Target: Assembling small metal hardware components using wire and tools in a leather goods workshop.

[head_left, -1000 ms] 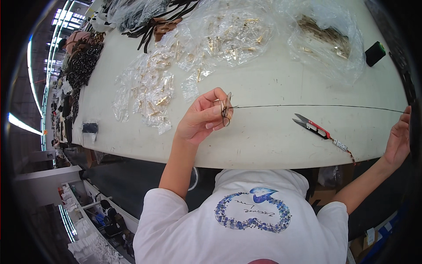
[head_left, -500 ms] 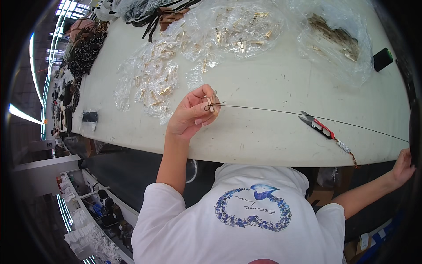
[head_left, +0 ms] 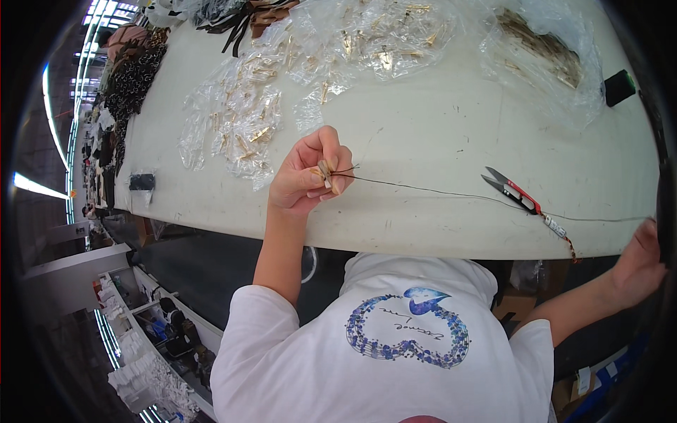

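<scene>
Above the near part of the table, my left hand [head_left: 307, 173] pinches a small tan and gold-coloured piece [head_left: 324, 173] between thumb and fingers. A dark thread [head_left: 416, 187] runs from that piece, with short loose ends beside my fingertips. It stretches right, across the table, to my right hand [head_left: 638, 257] at the far right edge of the view. The fingers there are closed around the thread's end; dark rim shading hides whether a needle is among them. Thread snips [head_left: 511, 190] with black and red handles lie under the thread line, apart from both hands.
Clear plastic bags with gold-coloured metal parts [head_left: 247, 134] cover the table [head_left: 423, 134] at the back left and middle. A bag of brown pieces [head_left: 543, 49] lies back right, near a dark thread spool [head_left: 620, 88]. Dark straps [head_left: 134, 84] pile up at the left.
My left hand has turned slightly, tilting the small piece. My right hand has shifted slightly, and the thread, straighter before, now sags a little. The view has shifted slightly.
</scene>
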`<state>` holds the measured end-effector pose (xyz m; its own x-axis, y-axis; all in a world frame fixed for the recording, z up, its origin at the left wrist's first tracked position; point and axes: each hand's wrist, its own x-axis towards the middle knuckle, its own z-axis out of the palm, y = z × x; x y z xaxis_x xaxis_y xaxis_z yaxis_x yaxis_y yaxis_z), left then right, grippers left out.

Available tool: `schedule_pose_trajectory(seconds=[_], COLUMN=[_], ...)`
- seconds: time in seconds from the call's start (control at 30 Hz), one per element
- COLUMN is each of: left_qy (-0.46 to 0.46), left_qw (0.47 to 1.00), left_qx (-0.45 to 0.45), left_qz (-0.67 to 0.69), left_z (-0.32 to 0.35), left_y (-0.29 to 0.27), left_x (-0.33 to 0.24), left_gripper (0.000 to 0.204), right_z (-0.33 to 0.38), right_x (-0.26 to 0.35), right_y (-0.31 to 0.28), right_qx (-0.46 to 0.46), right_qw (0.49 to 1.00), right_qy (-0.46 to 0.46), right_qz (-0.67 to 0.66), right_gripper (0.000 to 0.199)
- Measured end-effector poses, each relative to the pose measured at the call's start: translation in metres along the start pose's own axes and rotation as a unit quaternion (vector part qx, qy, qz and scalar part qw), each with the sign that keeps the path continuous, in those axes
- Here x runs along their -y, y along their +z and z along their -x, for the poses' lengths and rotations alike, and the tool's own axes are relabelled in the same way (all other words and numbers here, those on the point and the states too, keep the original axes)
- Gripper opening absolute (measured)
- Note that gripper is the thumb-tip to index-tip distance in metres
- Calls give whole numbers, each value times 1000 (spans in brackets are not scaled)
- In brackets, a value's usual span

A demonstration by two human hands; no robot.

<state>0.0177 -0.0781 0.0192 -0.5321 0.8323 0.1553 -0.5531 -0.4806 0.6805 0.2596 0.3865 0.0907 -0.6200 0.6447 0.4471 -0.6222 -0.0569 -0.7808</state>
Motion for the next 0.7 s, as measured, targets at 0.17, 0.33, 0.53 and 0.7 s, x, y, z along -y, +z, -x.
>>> schedule_pose_trajectory(seconds=[0.17, 0.33, 0.53, 0.7], left_qy=[10, -3, -33, -40], left_qw=[998, 996, 998, 998], left_qx=[57, 76, 42, 36], left_qz=[14, 43, 14, 18], left_z=[-16, -28, -23, -23], left_y=[9, 14, 11, 9], left_x=[14, 22, 23, 22], left_gripper=[20, 22, 28, 28], right_z=[69, 83, 92, 94], right_x=[-95, -106, -110, -111], right_y=[187, 225, 231, 231], right_qx=[212, 288, 279, 286], right_qw=[956, 930, 876, 896], right_qy=[191, 231, 382, 339], right_qz=[67, 1, -91, -20], right_gripper=[15, 15, 15, 13])
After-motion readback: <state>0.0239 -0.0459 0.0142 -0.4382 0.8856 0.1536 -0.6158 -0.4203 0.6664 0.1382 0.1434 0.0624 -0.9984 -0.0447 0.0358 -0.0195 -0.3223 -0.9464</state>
